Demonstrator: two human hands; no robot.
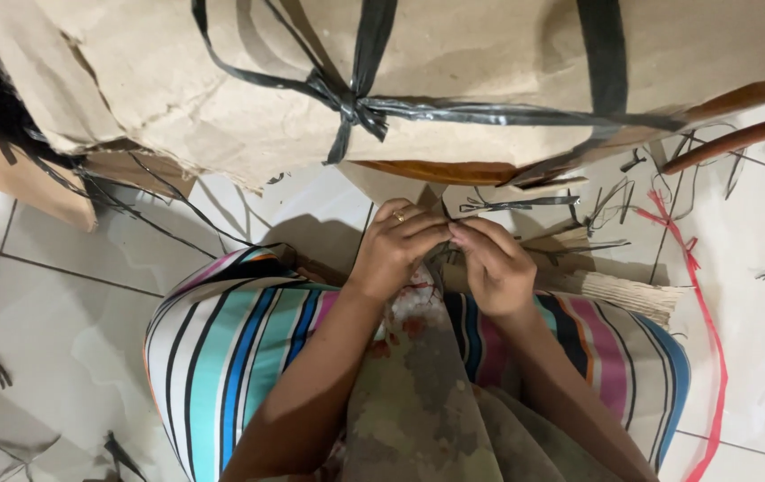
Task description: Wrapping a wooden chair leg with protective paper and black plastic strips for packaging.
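in the head view, the left hand (393,245) and the right hand (494,263) meet just above the lap, fingertips touching. the fingers (418,228) of the left hand are curled and pressed together, a ring on one of them, and they pinch a thin dark strip (440,259) against the fingers (480,234) of the right hand, which are bent and closed on the same strip. the strip sits between the two hands, mostly hidden by them, so its length cannot be told.

both forearms come up over a striped cushion (221,348) in teal, pink, black and white that lies across the lap, with a mottled olive cloth (418,402) running down its middle between the arms.

just beyond the hands a big parcel wrapped in torn brown paper (221,98) fills the top of the view. black plastic straps (357,105) cross it and are tied in a knot near its lower edge. the parcel rests on a brown wooden piece of furniture (739,98), whose curved edge shows at the right.

to the right of the right hand, a bundle of pale thin sticks (623,293) lies on the white tiled floor (61,321), touching the cushion's edge. a red plastic string (708,330) trails down the floor near it. short black strap scraps (525,203) lie scattered on the tiles around the parcel and at the lower left.
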